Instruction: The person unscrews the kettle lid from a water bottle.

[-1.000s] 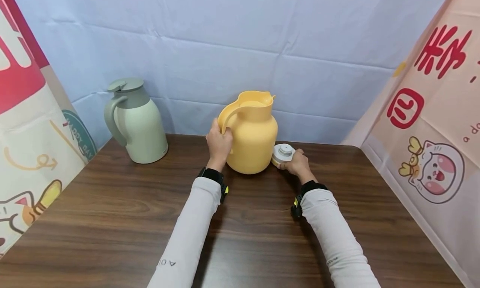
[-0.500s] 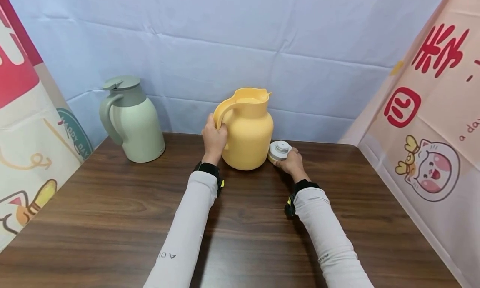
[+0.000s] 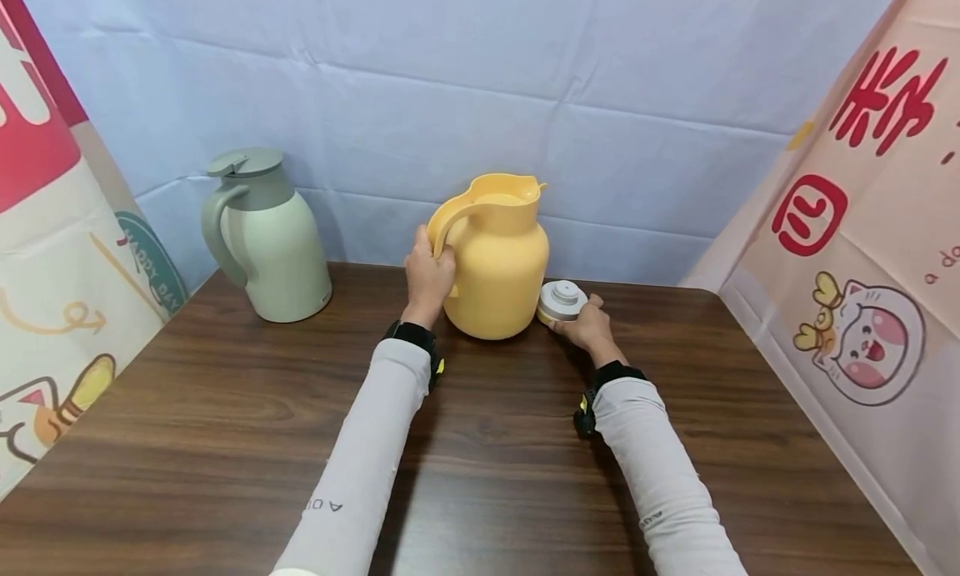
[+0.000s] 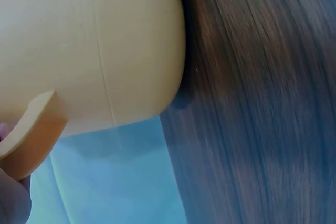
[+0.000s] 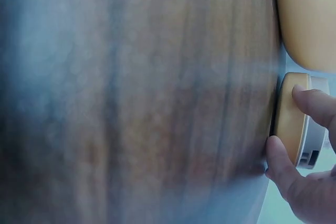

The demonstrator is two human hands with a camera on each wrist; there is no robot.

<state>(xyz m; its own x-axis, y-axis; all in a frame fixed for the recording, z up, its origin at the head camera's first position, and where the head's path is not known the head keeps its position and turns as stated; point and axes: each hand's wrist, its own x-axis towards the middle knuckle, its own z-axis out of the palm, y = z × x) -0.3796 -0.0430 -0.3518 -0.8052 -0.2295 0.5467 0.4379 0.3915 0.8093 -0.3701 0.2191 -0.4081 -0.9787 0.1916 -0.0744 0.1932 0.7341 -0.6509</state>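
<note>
A yellow thermos jug (image 3: 498, 280) with its top uncovered stands upright on the table. My left hand (image 3: 429, 280) grips its handle (image 3: 448, 219); in the left wrist view the lower end of the handle (image 4: 39, 129) and a bit of the hand show beside the body. Just right of the jug lies its round lid (image 3: 564, 298), upside down, white-grey part up and yellow rim below. My right hand (image 3: 592, 328) holds the lid by its near right side. Up close in the right wrist view, thumb and fingers sit around the lid's yellow edge (image 5: 289, 119).
A green thermos jug (image 3: 281, 255) with its lid on stands at the back left, handle to the left. The brown wooden table (image 3: 480, 443) ends at a pale blue cloth backdrop (image 3: 442, 84). Printed cloths hang at both sides.
The head view has shifted slightly. Both hands keep their places on the jug handle and the lid.
</note>
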